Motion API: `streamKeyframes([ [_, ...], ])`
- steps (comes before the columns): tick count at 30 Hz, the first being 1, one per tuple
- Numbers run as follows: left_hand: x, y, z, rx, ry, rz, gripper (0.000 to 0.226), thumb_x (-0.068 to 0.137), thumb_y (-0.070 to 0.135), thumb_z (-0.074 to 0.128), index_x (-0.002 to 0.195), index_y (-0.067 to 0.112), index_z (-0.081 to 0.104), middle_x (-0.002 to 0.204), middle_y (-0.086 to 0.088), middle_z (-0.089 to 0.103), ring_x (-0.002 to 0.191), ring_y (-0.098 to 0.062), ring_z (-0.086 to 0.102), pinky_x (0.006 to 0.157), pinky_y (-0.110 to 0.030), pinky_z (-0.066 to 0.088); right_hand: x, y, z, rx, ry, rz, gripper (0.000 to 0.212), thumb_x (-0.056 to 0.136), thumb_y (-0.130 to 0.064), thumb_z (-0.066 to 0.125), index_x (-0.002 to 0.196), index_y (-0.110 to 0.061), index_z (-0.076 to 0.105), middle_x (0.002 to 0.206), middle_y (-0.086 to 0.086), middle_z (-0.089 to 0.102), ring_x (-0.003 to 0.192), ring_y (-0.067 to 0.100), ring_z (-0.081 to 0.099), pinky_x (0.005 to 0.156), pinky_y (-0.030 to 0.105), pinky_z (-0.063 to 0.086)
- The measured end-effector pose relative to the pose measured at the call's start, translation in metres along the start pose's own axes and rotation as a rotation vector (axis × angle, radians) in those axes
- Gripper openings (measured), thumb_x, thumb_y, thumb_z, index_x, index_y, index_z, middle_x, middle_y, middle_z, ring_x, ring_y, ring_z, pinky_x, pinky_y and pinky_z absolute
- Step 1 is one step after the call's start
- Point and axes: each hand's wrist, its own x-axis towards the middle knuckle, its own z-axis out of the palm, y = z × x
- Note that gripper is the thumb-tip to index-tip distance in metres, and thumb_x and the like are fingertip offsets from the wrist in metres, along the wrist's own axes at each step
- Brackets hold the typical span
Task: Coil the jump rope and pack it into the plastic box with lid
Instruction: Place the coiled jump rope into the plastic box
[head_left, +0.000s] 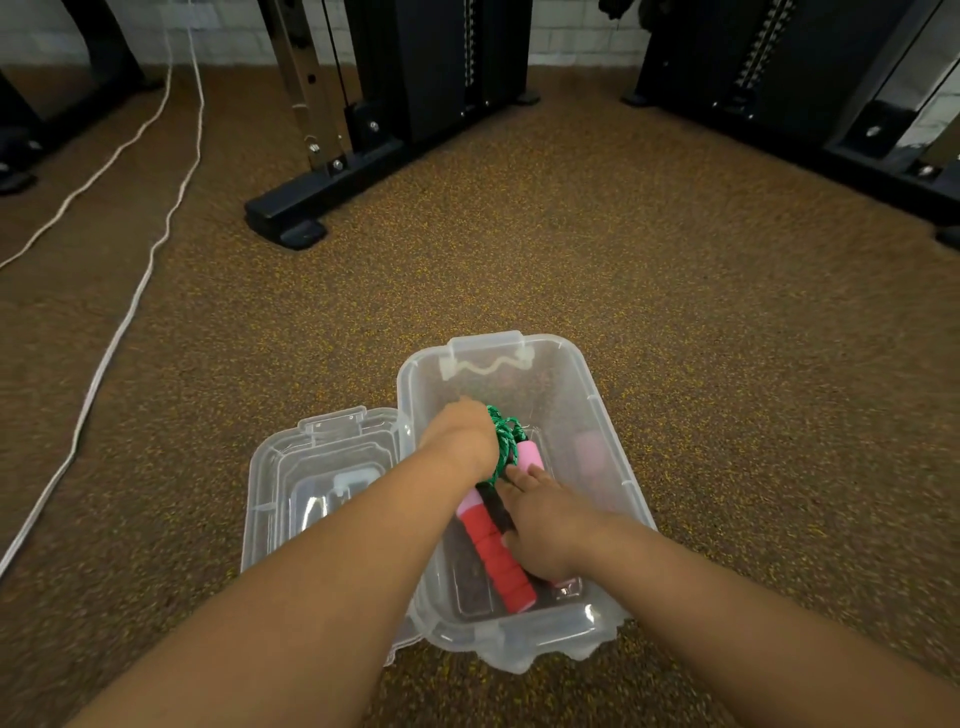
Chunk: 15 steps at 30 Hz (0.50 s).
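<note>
jump rope (501, 499) in box (592, 410), under both hands

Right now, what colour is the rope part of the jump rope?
Green with lighter flecks, a braided rope, seen best in the head view.

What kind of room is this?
Most likely a gym. Speckled rubber flooring, black weight-stack machine frames along a white brick wall, and a jump rope going into a clear plastic box on the floor.
</note>
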Motion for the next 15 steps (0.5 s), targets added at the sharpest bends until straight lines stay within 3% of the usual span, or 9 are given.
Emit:
streamKeyframes([
  [3,-0.017,-0.014,-0.002,-0.180,0.142,0.244,0.059,0.090,0.004,0.047,0.145,0.010,0.025,0.145,-0.013,0.042,0.130,-0.029,0.043,0.102,-0.039,0.040,-0.011,-0.003,-0.005,0.063,0.069,-0.010,0.059,0.096,-0.024,0.042,0.147,-0.007,0.019,0.159,0.012,0.013,0.146,0.031,0.011,0.116,0.049,0.022],
  [7,-0.048,-0.057,-0.011,-0.366,0.491,0.605,0.050,0.097,0.015,0.038,0.146,0.014,0.029,0.154,-0.005,0.029,0.143,-0.016,0.024,0.116,-0.025,0.015,-0.028,-0.007,-0.018,0.163,0.186,-0.053,0.056,0.097,-0.026,0.040,0.146,-0.006,0.023,0.156,0.015,0.022,0.145,0.030,0.016,0.117,0.044,0.020],
  [10,-0.063,-0.095,-0.014,-0.469,0.649,0.557,0.048,0.098,0.018,0.035,0.145,0.011,0.030,0.154,-0.006,0.028,0.142,-0.011,0.022,0.116,-0.021,0.012,-0.038,-0.011,-0.028,0.155,0.250,-0.101,0.060,0.097,-0.025,0.039,0.149,-0.009,0.015,0.160,0.011,0.012,0.148,0.027,0.007,0.119,0.036,0.009],
  [15,-0.077,-0.159,0.003,-0.445,0.556,0.331,0.051,0.100,0.029,0.031,0.149,0.021,0.020,0.158,0.006,0.015,0.144,-0.005,0.011,0.115,-0.024,0.010,-0.047,-0.032,-0.046,0.134,0.380,-0.170,0.061,0.097,-0.024,0.040,0.151,-0.015,0.013,0.161,0.004,0.010,0.148,0.021,0.001,0.121,0.037,0.008],
])
